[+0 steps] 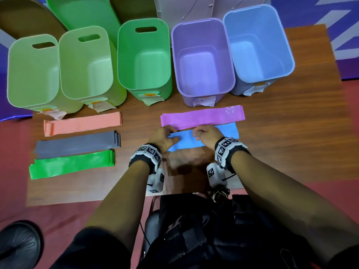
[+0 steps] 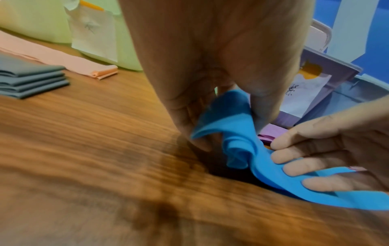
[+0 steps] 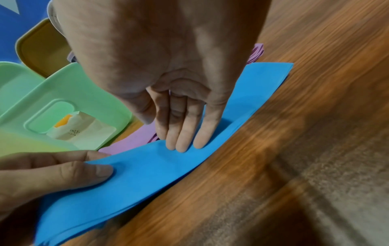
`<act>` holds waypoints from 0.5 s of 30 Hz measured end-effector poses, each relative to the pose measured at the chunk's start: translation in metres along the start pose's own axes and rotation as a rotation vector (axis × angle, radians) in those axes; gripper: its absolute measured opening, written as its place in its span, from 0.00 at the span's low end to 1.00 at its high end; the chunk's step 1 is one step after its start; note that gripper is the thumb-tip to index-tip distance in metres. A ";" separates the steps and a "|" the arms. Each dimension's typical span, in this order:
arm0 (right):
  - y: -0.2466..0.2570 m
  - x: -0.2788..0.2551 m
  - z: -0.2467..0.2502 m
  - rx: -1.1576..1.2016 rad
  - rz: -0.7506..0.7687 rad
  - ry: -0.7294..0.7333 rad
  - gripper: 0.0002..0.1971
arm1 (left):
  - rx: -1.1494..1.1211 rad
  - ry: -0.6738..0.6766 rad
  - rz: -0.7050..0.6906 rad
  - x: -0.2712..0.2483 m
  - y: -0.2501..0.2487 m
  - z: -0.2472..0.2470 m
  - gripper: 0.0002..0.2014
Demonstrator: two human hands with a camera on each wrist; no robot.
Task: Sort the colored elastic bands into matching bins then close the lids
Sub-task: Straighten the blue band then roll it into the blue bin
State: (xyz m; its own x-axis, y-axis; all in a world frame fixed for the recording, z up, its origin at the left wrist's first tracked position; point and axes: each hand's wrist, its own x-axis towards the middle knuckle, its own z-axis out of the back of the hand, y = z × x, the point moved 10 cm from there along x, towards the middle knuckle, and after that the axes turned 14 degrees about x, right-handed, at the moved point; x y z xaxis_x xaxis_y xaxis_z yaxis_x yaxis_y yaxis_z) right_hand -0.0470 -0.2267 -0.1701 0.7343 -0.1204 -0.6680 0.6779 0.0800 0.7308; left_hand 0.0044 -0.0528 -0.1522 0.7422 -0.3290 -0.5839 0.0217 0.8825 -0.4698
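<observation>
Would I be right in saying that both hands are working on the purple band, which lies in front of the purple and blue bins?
Not quite: the head view shows the left hand and right hand on the blue band; the purple band lies untouched behind it.

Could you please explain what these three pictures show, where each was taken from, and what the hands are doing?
No machine here: a person works with bare hands, wearing three cameras. The big picture looks down from the head; the other two look along each wrist at the fingers.

On the wooden table stand open bins: three green bins, a purple bin and a blue bin. In front lie flat elastic bands: pink band, grey band, green band, purple band.

The left hand pinches up one end of the blue band, while the right hand presses it flat with straight fingers.
</observation>
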 end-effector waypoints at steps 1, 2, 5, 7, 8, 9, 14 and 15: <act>0.000 0.000 0.000 -0.013 0.005 -0.002 0.11 | -0.018 0.011 0.013 0.000 0.003 -0.001 0.07; 0.000 -0.001 0.000 -0.022 0.010 -0.003 0.12 | -0.028 0.016 0.028 0.000 0.007 -0.002 0.09; -0.001 -0.002 0.000 -0.022 0.009 -0.011 0.11 | 0.000 -0.014 0.055 0.001 0.017 0.001 0.17; 0.000 -0.003 0.000 -0.020 0.014 -0.017 0.11 | 0.014 -0.032 0.083 0.001 0.022 0.005 0.19; 0.001 -0.004 0.000 -0.020 0.016 -0.018 0.11 | 0.015 -0.041 0.085 0.000 0.024 0.007 0.20; 0.002 -0.004 0.000 -0.023 0.017 -0.018 0.11 | 0.007 -0.049 0.080 0.000 0.024 0.009 0.22; 0.005 -0.004 -0.001 -0.071 0.014 -0.031 0.09 | -0.056 -0.031 0.056 -0.001 0.033 0.010 0.19; 0.006 -0.004 -0.002 -0.084 0.011 -0.030 0.09 | -0.062 -0.020 0.064 -0.001 0.036 0.010 0.18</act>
State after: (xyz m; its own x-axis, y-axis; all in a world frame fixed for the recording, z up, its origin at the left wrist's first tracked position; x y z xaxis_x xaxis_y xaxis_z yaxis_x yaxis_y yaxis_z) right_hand -0.0453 -0.2239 -0.1631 0.7411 -0.1485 -0.6547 0.6714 0.1642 0.7227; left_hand 0.0118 -0.0170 -0.1621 0.7538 -0.2651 -0.6013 -0.0675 0.8789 -0.4722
